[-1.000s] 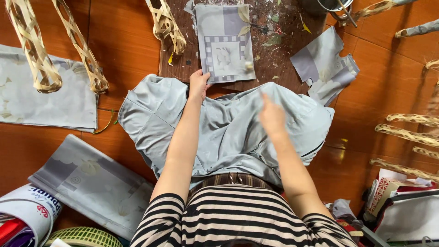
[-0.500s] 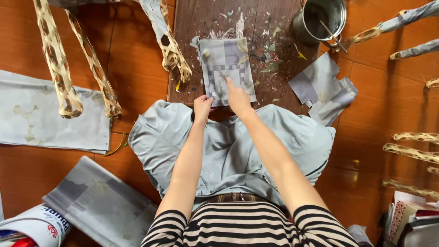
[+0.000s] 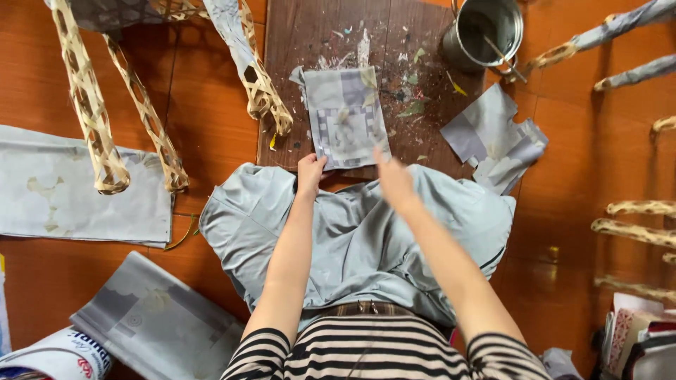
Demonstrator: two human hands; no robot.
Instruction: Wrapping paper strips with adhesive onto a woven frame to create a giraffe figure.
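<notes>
A grey rectangular sheet of paper (image 3: 345,116) lies on a dark, paint-flecked wooden board (image 3: 310,42). My left hand (image 3: 310,171) pinches the sheet's near left corner. My right hand (image 3: 394,180), blurred, hovers with fingers apart just below the sheet's near right edge, holding nothing. Both arms reach out over my pale blue skirt (image 3: 366,246).
A metal pot (image 3: 486,29) with a stick in it stands at the board's far right. A crumpled grey sheet (image 3: 496,137) lies to the right. Woven bamboo frames (image 3: 91,119) rest at left and right (image 3: 634,218). Flat grey sheets (image 3: 70,186) and folded paper (image 3: 155,320) lie left.
My right hand has drawn back from the sheet's middle towards its near right edge. The left hand moved up onto the sheet's corner. The view shifted slightly.
</notes>
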